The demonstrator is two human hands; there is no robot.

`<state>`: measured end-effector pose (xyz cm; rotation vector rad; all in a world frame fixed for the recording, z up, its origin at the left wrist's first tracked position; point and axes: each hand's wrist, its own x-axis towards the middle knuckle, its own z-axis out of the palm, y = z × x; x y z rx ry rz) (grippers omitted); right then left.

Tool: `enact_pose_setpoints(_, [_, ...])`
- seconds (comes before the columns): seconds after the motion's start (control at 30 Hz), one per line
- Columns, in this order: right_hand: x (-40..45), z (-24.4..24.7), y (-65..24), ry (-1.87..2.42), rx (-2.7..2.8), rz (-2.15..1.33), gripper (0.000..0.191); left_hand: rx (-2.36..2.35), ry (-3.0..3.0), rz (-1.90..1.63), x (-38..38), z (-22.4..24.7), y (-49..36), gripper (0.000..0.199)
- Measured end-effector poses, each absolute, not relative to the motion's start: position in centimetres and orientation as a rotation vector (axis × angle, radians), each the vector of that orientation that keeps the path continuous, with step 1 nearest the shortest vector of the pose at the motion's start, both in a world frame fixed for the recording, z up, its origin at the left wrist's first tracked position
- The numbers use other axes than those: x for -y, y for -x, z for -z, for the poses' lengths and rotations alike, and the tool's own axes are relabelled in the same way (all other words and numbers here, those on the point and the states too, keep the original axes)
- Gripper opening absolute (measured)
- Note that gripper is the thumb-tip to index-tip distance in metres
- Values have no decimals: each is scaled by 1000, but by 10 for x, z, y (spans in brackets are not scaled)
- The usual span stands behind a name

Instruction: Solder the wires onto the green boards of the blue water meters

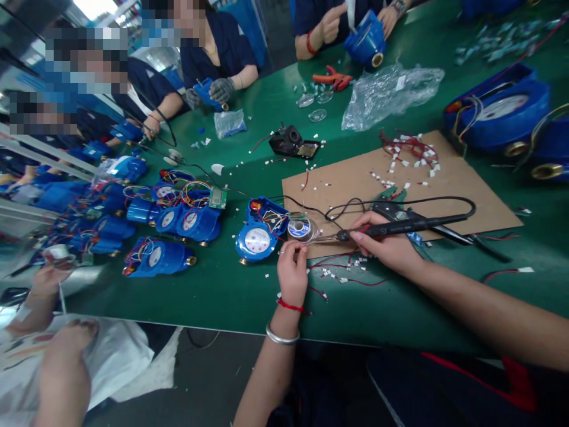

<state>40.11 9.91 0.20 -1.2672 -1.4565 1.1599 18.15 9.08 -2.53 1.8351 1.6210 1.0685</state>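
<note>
The right hand (386,242) grips a soldering iron (402,226), tip near the solder spool (301,229) beside the open blue water meter (260,232). The left hand (292,274) pinches something thin, maybe solder wire. The hot tip could burn these close fingers or the wires.

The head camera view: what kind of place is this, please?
Most likely a factory assembly line for water meters. The right hand holds a soldering iron beside an open blue meter, more meters crowd the green bench, and co-workers sit along it.
</note>
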Motion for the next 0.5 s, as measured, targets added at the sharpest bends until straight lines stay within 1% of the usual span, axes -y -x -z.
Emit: enact_pose_setpoints(0.5, [-102,2,-403,1251,1430,-1238,12,-1620,-1845,-1031,-91,22,-183,11])
